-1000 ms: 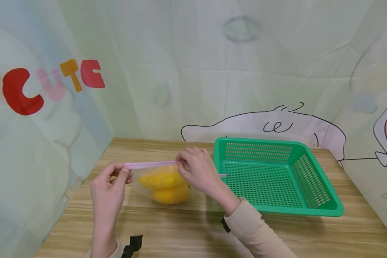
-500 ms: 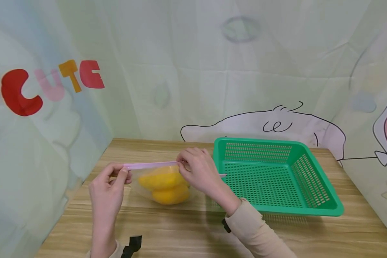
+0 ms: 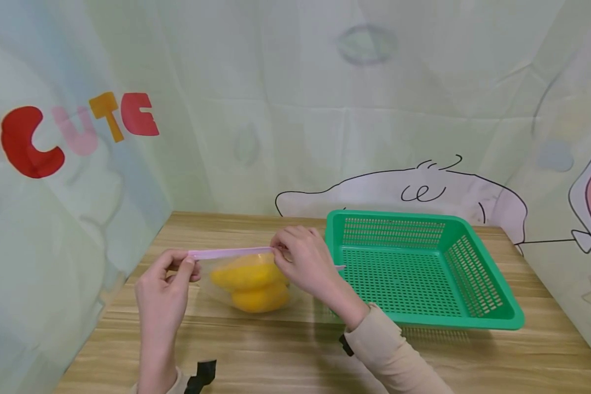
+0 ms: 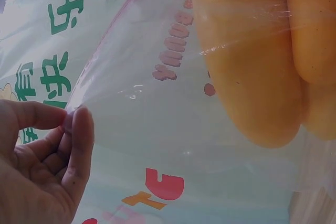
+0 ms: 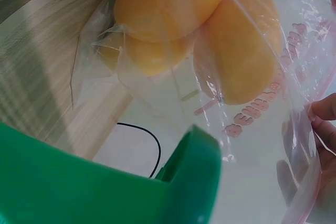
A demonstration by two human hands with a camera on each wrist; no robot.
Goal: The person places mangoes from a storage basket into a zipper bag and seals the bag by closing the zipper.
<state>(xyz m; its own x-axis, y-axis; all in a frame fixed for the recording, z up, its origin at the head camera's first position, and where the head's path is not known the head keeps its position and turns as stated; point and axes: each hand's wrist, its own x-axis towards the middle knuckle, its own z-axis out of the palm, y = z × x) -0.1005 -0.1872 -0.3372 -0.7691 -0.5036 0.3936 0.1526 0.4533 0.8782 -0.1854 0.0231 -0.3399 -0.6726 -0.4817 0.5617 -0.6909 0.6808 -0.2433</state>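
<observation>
A clear zip bag (image 3: pixel 212 287) with a pink zip strip (image 3: pixel 231 253) hangs low over the table, several yellow mangoes (image 3: pixel 260 298) inside it. My left hand (image 3: pixel 166 282) pinches the left end of the strip between thumb and forefinger. Further right along the same strip, my right hand (image 3: pixel 302 260) pinches it with its fingertips. In the left wrist view, a large mango (image 4: pixel 252 66) presses against the film, which carries faded pink print. The right wrist view shows the mangoes (image 5: pixel 239 45) through creased film. My right hand covers part of the bag in the head view.
A green plastic basket (image 3: pixel 399 320) stands right of the bag, and its rim is close to my right wrist. The wooden table (image 3: pixel 256 355) lies beneath everything. Printed cloth (image 3: pixel 226 137) hangs behind the table and along both sides.
My right hand has edged very slightly rightward along the strip, while my left hand keeps its pinch at the end. The mangoes and basket look the same.
</observation>
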